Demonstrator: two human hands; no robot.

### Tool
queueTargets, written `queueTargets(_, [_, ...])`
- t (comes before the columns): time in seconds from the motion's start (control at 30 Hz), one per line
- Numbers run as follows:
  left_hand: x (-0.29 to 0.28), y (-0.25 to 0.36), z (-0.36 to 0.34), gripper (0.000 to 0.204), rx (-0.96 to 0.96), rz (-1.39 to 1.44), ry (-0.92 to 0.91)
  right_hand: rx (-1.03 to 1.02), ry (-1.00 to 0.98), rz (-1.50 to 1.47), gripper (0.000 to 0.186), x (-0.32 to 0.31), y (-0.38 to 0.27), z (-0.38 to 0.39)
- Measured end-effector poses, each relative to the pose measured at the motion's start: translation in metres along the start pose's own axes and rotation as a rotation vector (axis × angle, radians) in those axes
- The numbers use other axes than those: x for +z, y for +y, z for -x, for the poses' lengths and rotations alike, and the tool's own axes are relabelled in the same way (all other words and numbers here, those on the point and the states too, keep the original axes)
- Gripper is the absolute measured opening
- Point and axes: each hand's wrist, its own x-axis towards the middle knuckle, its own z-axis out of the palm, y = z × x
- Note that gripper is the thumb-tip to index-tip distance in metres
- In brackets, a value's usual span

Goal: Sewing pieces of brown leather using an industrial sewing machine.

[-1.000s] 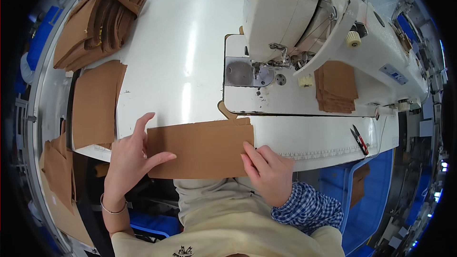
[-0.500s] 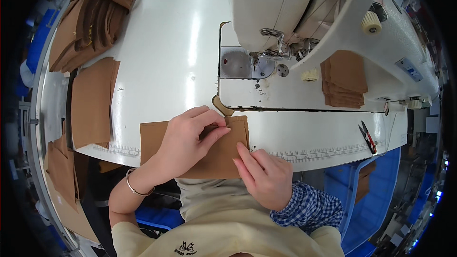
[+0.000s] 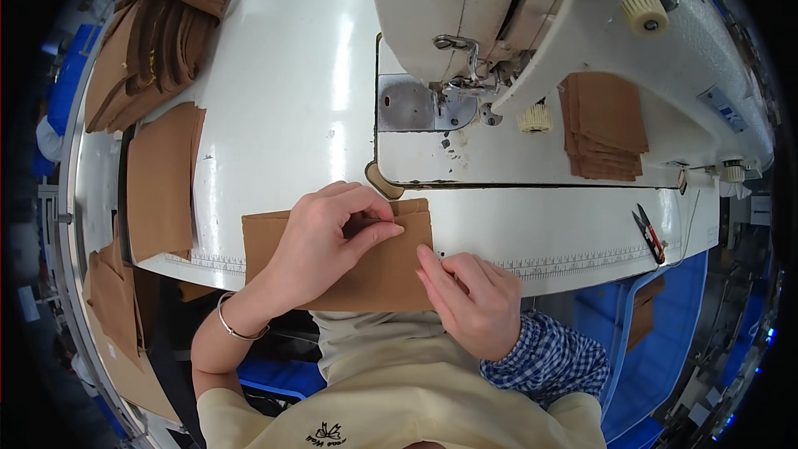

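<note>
A brown fabric piece with a folded upper edge lies at the front edge of the white table, partly over my lap. My left hand rests across it, thumb and fingertips pinched at the fabric near the folded edge. At the fabric's right edge, my right hand has its thumb and fingers closed on the border. Its fingertips lie close together there. Beyond the fabric stands the sewing machine, its presser foot above the metal needle plate.
Brown fabric stacks sit at the far left, left and on the machine bed. Red-and-black thread snips lie at the right. A blue bin stands below the table's right edge. A printed ruler runs along the front.
My right hand has shifted slightly right along the fabric's right edge. My left hand keeps its pinch. The view has moved a little, so the machine appears further left.
</note>
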Motion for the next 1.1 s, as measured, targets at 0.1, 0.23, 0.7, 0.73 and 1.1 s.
queueTargets(0.1, [0.000,0.000,0.000,0.014,-0.009,0.009,0.004,-0.001,-0.009,-0.007,0.036,0.000,0.000,0.000])
queueTargets(0.23, [0.000,0.000,0.000,0.014,0.000,-0.001,0.005,-0.006,-0.007,0.004,0.035,0.000,0.000,0.001])
queueTargets(0.7, [0.010,-0.013,0.001,0.035,0.648,-0.446,0.090,-0.171,-0.029,0.238,0.027,-0.001,0.005,0.002])
queueTargets(0.73, [0.013,-0.012,0.006,0.035,0.654,-0.442,0.093,-0.185,-0.070,0.259,0.026,-0.003,0.005,0.004])
queueTargets(1.1, [0.009,-0.027,-0.047,0.041,0.690,-0.458,0.100,-0.272,-0.190,0.362,0.040,-0.011,0.051,-0.053])
